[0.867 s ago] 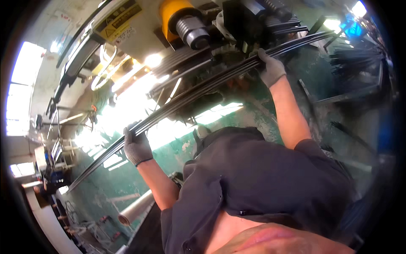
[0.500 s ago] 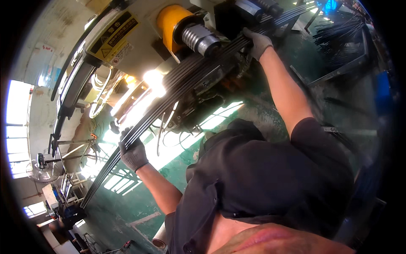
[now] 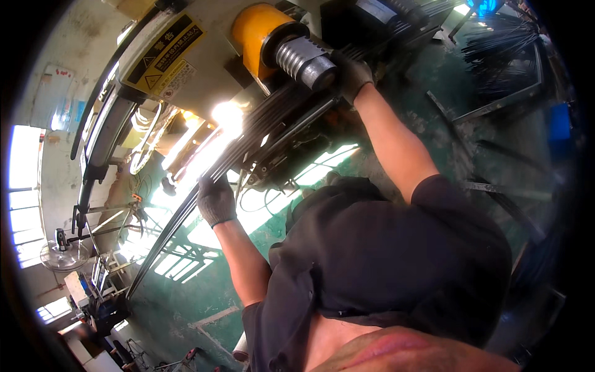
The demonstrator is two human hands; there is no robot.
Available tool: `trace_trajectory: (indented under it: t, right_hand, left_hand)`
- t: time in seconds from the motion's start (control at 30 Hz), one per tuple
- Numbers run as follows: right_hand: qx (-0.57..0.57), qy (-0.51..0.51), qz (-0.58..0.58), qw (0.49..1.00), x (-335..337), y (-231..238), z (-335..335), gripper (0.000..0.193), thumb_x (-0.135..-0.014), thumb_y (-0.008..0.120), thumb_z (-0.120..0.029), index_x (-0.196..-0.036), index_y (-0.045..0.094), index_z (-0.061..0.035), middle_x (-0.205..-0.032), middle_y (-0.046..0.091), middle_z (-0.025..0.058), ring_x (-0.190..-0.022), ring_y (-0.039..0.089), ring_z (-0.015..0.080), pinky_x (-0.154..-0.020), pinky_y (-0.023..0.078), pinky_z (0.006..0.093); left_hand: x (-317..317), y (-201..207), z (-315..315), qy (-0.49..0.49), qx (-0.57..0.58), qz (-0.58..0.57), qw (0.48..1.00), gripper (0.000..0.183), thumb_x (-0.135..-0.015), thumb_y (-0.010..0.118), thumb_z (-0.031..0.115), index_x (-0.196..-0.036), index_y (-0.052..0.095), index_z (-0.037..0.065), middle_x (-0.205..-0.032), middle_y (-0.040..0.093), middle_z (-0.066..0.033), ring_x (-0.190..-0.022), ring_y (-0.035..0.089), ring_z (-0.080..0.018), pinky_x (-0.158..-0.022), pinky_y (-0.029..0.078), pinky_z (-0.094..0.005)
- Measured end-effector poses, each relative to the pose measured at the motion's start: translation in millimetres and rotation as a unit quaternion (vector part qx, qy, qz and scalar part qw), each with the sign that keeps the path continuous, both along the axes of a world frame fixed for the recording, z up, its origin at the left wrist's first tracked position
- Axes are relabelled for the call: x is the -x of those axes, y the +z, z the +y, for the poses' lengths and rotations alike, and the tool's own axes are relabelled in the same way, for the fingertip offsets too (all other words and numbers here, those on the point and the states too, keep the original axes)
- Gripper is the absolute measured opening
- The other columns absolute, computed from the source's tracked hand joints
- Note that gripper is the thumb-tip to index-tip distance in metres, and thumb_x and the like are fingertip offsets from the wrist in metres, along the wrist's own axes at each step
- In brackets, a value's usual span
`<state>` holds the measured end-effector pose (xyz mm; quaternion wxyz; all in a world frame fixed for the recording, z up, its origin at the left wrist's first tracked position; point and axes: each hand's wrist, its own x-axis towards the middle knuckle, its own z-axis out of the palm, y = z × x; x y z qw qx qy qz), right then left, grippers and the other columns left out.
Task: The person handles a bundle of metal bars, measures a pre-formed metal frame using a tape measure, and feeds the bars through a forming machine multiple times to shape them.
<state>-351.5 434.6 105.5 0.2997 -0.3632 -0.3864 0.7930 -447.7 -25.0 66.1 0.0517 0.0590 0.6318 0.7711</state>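
Observation:
A bundle of long, thin dark metal rods [image 3: 263, 121] runs slantwise from the lower left up to the machine at the upper middle. Around its lower stretch, my left hand [image 3: 216, 203] is closed, in a grey work glove. My right hand [image 3: 352, 77], gloved too, is at the bundle's upper stretch beside a ribbed metal cylinder [image 3: 304, 61]; its fingers are in shadow but look wrapped round the rods. The rods pass close below the cylinder, which sticks out of a yellow housing [image 3: 253, 34]. Whether they touch it, I cannot tell.
A yellow-and-black warning label [image 3: 164, 53] is on the pale machine body to the left. Dark rods [image 3: 502, 56] lie in a metal frame at the far right. At the far left stands a fan [image 3: 64, 253]. Sunlight falls across the green floor [image 3: 186, 310].
The rods have shifted up toward the machine, in under the cylinder. My left hand has moved right and slightly up, my right hand left and slightly down. Both stay on the bundle.

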Motion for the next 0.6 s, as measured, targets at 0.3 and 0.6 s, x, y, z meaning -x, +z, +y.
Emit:
trace_trajectory:
  t: [0.3, 0.6]
  right_hand:
    - [-0.036, -0.058, -0.029, 0.997, 3, -25, 80, 0.042, -0.084, 0.088, -0.021, -0.113, 0.076, 0.0058, -0.107, 0.078, 0.0143, -0.091, 0.074, 0.0271, -0.083, 0.058, 0.0407]
    - [-0.021, -0.045, -0.026, 0.998, 16, -24, 65, 0.054, -0.085, 0.089, -0.027, -0.124, 0.072, 0.0069, -0.113, 0.077, 0.0127, -0.096, 0.073, 0.0253, -0.086, 0.057, 0.0392]
  left_hand:
    - [50, 12, -83, 0.134, -0.44, -0.231, 0.857, 0.026, -0.103, 0.056, 0.005, -0.121, 0.069, -0.01, -0.113, 0.075, -0.0212, -0.112, 0.071, -0.0329, -0.107, 0.057, -0.0495]
    - [40, -18, -26, 0.008, -0.348, -0.177, 0.921, 0.033, -0.114, 0.042, 0.01, -0.134, 0.063, -0.006, -0.131, 0.07, -0.0218, -0.121, 0.067, -0.0325, -0.112, 0.054, -0.0475]
